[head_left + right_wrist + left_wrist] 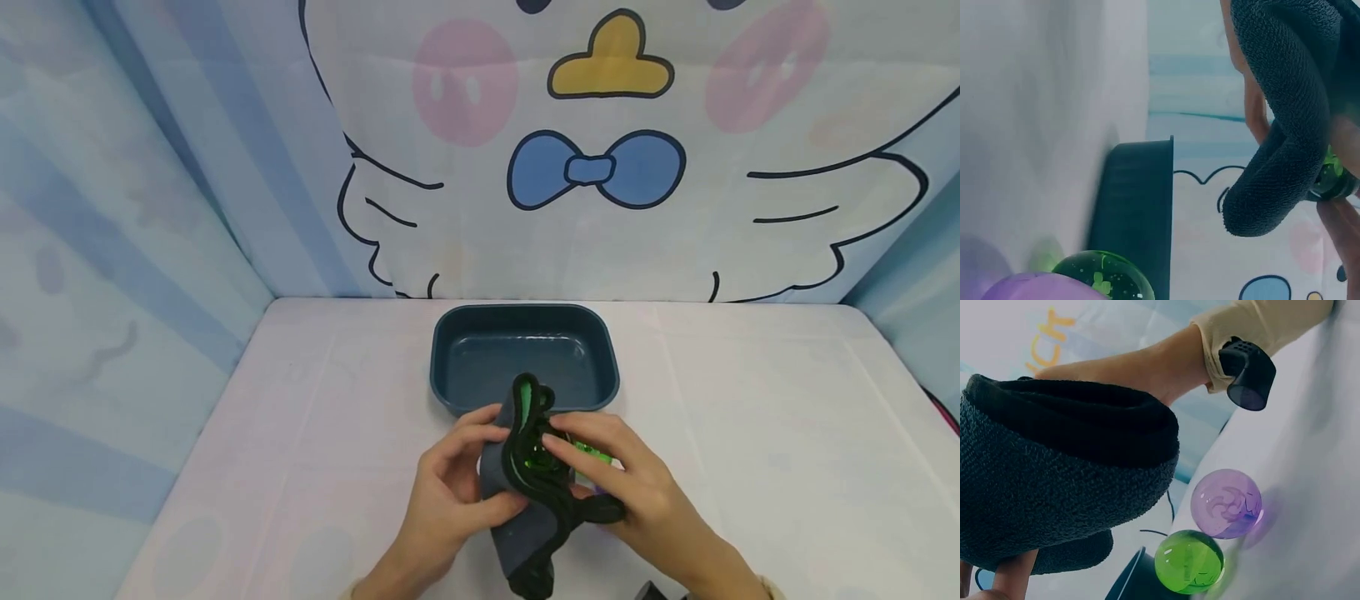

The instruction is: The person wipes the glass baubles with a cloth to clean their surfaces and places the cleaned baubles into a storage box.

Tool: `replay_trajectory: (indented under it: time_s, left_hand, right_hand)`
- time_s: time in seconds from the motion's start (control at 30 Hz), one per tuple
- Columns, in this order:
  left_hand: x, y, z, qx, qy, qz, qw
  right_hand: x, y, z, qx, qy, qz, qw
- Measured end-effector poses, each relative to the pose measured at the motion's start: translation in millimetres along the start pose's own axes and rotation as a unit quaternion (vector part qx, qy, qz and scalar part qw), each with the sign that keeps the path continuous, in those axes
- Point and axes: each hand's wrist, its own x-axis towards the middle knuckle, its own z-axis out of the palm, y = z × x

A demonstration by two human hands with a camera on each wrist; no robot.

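Observation:
My left hand [453, 487] grips a folded dark grey terry cloth [517, 521], thumb on the near side and fingers on the far side. The cloth's black edge curves in waves and faces right. At its opening, my right hand [637, 479] holds a clear green ball [537, 457] against the folds with its fingers, and the cloth partly hides the ball. A purple ball [1225, 503] and another green ball [1189, 562] sit side by side on the table below. In the head view the right hand mostly covers those two.
A dark teal rectangular basin [525, 312] stands just beyond the hands, its near rim partly behind the cloth. Printed fabric [585, 242] walls in the back and sides of the white table [750, 400]. A black device [1247, 372] is fixed at one sleeve.

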Motion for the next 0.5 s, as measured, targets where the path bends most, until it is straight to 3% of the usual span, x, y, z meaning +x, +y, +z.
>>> replay_trajectory:
  time_s: [0.2,0.43,0.5]
  left_hand:
    - [0.6,-4.4,-5.0,0.004,-0.009,0.012,0.9999]
    - [1.2,-6.0,-5.6,0.025,-0.004,0.014,0.9996]
    - [1.7,-5.7,-4.8,0.027,-0.001,0.014,0.9995]
  right_hand:
    - [-6.3,1.1,1.5,0.045,-0.013,0.088,0.995]
    - [-10.4,-4.1,-1.2,0.087,-0.064,0.204,0.973]
    - [-10.9,-5.2,-0.9,0.088,-0.065,0.220,0.969]
